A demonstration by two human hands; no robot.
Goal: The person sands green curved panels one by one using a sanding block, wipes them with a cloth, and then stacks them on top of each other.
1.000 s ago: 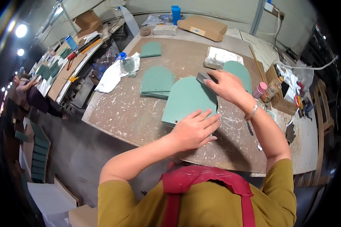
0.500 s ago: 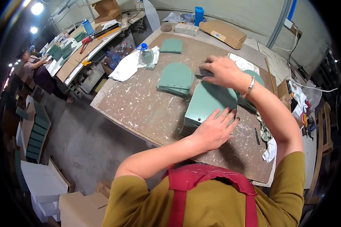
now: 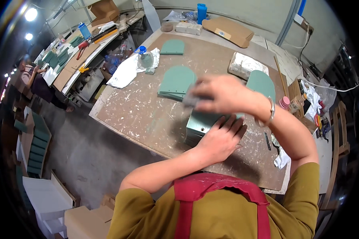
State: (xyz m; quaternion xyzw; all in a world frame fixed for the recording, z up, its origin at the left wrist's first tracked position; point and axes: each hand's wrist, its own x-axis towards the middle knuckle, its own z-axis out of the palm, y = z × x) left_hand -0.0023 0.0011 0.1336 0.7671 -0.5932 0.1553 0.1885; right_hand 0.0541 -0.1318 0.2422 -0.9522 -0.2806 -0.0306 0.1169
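Observation:
Near the front of the table stands a stack of green panels (image 3: 196, 124), the top one arched at its far end, with a small hole near its front corner. My left hand (image 3: 221, 140) lies on the panel's right part, fingers stretched out. My right hand (image 3: 231, 95), smeared by motion, grips a dark grey sanding block (image 3: 192, 100) by the panel's far left edge and covers much of the panel. Just left of it lies another pile of arched green panels (image 3: 176, 81). One more green panel (image 3: 172, 47) is farther back, and another pile (image 3: 261, 84) sits to the right.
A white-wrapped block (image 3: 245, 65) lies behind my right hand. A clear bottle with a blue cap (image 3: 145, 59) stands by a white cloth (image 3: 123, 75). Cardboard (image 3: 227, 32) and a blue cup (image 3: 202, 13) are at the back. Another person (image 3: 38, 81) works at the left table.
My right hand has moved left and nearer with the sanding block, uncovering the white-wrapped block. My left hand stays on the panel. The view has shifted slightly.

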